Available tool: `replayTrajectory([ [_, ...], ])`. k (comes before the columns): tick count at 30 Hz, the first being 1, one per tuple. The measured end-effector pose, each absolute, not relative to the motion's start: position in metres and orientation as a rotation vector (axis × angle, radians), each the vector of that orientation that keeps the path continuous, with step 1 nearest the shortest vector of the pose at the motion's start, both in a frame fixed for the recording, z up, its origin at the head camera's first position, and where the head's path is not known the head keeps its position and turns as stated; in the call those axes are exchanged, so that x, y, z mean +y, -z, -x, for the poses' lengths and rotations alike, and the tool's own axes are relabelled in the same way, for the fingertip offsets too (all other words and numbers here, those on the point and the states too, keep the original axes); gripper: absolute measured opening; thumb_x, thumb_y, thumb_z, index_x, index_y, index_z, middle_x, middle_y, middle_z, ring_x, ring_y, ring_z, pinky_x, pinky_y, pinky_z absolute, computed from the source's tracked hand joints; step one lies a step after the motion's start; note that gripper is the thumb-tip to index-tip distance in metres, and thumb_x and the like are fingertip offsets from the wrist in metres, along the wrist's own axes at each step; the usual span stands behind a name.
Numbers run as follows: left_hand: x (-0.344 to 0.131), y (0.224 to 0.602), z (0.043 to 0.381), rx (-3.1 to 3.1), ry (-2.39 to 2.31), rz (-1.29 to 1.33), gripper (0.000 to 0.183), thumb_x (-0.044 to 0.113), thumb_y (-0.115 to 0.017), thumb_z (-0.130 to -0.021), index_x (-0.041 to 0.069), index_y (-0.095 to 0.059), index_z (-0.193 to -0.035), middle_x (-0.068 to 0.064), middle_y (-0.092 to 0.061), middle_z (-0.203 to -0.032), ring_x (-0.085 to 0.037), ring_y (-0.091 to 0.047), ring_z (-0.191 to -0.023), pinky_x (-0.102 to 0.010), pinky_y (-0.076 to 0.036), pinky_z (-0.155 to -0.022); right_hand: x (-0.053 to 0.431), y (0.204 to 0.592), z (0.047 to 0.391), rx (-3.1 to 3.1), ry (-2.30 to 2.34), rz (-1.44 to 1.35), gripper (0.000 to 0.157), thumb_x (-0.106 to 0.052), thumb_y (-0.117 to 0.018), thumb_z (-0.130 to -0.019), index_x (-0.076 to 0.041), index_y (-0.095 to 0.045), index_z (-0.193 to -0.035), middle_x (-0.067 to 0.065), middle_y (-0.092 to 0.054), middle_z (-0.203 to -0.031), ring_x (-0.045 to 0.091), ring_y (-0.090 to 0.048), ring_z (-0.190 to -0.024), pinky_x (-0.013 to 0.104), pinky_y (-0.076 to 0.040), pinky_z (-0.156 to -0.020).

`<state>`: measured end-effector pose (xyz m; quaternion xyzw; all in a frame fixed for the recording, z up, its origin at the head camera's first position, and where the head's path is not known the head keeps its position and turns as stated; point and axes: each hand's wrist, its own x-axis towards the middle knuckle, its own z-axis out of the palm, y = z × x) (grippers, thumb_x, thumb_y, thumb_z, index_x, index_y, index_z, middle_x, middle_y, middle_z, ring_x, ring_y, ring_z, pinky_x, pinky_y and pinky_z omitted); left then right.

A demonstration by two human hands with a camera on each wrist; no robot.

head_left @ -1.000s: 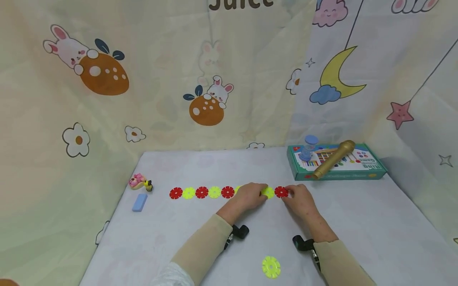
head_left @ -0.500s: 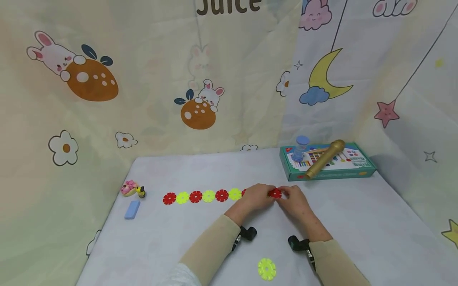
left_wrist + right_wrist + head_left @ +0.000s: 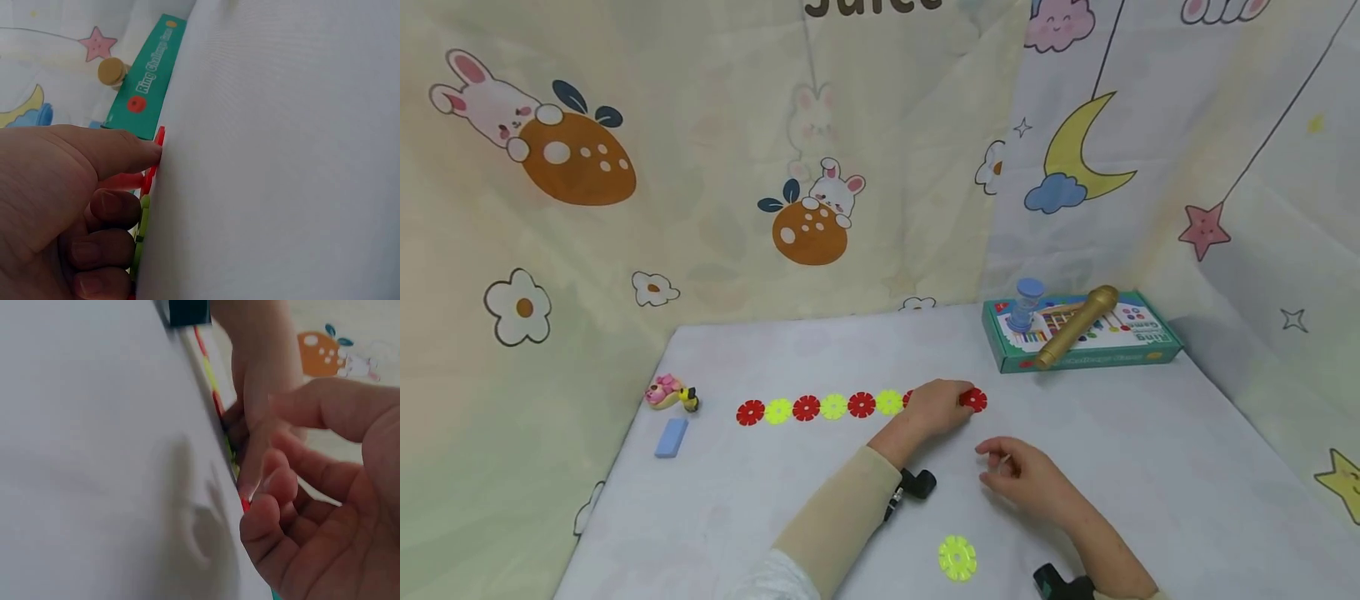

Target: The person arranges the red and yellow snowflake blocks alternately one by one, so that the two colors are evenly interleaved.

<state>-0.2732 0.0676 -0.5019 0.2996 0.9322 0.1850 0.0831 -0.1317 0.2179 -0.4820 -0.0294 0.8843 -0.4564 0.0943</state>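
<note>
A straight row of flat, notched flower-shaped discs, alternating red (image 3: 861,405) and yellow-green (image 3: 832,407), lies across the table. My left hand (image 3: 934,408) covers part of its right stretch and pinches the red disc (image 3: 976,400) at the right end. In the left wrist view the thumb presses on this red disc's near edge, other fingers curled beside a green disc (image 3: 142,228). Back from the row, nearer to me, my right hand (image 3: 1030,479) hovers with loosely bent fingers and nothing in them. A single yellow-green disc (image 3: 957,557) lies near the front.
At the back right lies a green box (image 3: 1090,354), bearing a gold microphone-shaped stick (image 3: 1077,327) and a blue hourglass-shaped thing (image 3: 1026,305). A pink and yellow figurine (image 3: 670,392) and a blue block (image 3: 672,438) sit by the left edge. A printed cloth hangs behind.
Both hands were at the red end disc; my right hand has let go of it and drawn back toward me. My left hand has shifted right along the row and stays at that disc.
</note>
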Motion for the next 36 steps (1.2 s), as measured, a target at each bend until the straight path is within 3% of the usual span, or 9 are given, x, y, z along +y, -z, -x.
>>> replayTrajectory([
  [5, 0.068, 0.503, 0.273, 2.79, -0.57, -0.901, 0.046, 0.036, -0.063, -0.089, 0.024, -0.055, -0.132, 0.007, -0.06, -0.121, -0.011, -0.054, -0.102, -0.028, -0.046, -0.087, 0.206, 0.487, 0.091, 2.484, 1.332, 0.345, 0.034, -0.029, -0.076, -0.079, -0.016, -0.063, -0.108, 0.002, -0.055, -0.087, 0.01, -0.049, -0.064, 0.022, -0.043, -0.056],
  [11, 0.067, 0.503, 0.272, 2.775, -0.59, -0.906, 0.046, 0.035, -0.063, -0.09, 0.023, -0.054, -0.133, 0.007, -0.06, -0.122, -0.011, -0.054, -0.101, -0.027, -0.046, -0.086, 0.189, 0.493, 0.073, 2.481, 1.03, 0.437, 0.04, -0.041, -0.079, -0.072, -0.028, -0.061, -0.106, -0.013, -0.049, -0.096, 0.004, -0.049, -0.083, 0.023, -0.047, -0.074],
  [16, 0.067, 0.504, 0.272, 2.789, -0.589, -0.916, 0.044, 0.033, -0.062, -0.09, 0.022, -0.055, -0.132, 0.006, -0.061, -0.121, -0.011, -0.054, -0.1, -0.027, -0.046, -0.086, 0.182, 0.49, 0.074, 2.522, 0.923, 0.433, 0.038, -0.035, -0.081, -0.071, -0.027, -0.059, -0.101, -0.013, -0.045, -0.096, 0.003, -0.047, -0.085, 0.025, -0.046, -0.077],
  [22, 0.067, 0.503, 0.271, 2.782, -0.6, -0.904, 0.044, 0.034, -0.064, -0.089, 0.024, -0.056, -0.132, 0.007, -0.061, -0.118, -0.01, -0.053, -0.097, -0.026, -0.046, -0.083, 0.17, 0.482, 0.074, 2.42, 0.948, 0.238, 0.04, -0.024, -0.082, -0.07, -0.023, -0.057, -0.101, -0.01, -0.051, -0.092, 0.012, -0.048, -0.083, 0.034, -0.047, -0.076],
  [31, 0.067, 0.503, 0.271, 2.795, -0.567, -0.891, 0.045, 0.035, -0.062, -0.09, 0.025, -0.054, -0.133, 0.008, -0.061, -0.12, -0.01, -0.053, -0.099, -0.027, -0.046, -0.085, 0.171, 0.476, 0.078, 2.665, 0.588, 0.508, 0.045, -0.038, -0.075, -0.075, -0.018, -0.065, -0.114, -0.015, -0.053, -0.092, 0.003, -0.047, -0.076, 0.03, -0.05, -0.072],
  [36, 0.067, 0.503, 0.27, 2.785, -0.561, -0.898, 0.045, 0.035, -0.062, -0.09, 0.025, -0.054, -0.133, 0.008, -0.06, -0.121, -0.01, -0.054, -0.101, -0.028, -0.046, -0.086, 0.199, 0.459, 0.104, 2.851, 0.645, 0.353, 0.047, -0.037, -0.075, -0.074, -0.021, -0.064, -0.117, -0.016, -0.052, -0.096, 0.006, -0.05, -0.084, 0.033, -0.049, -0.077],
])
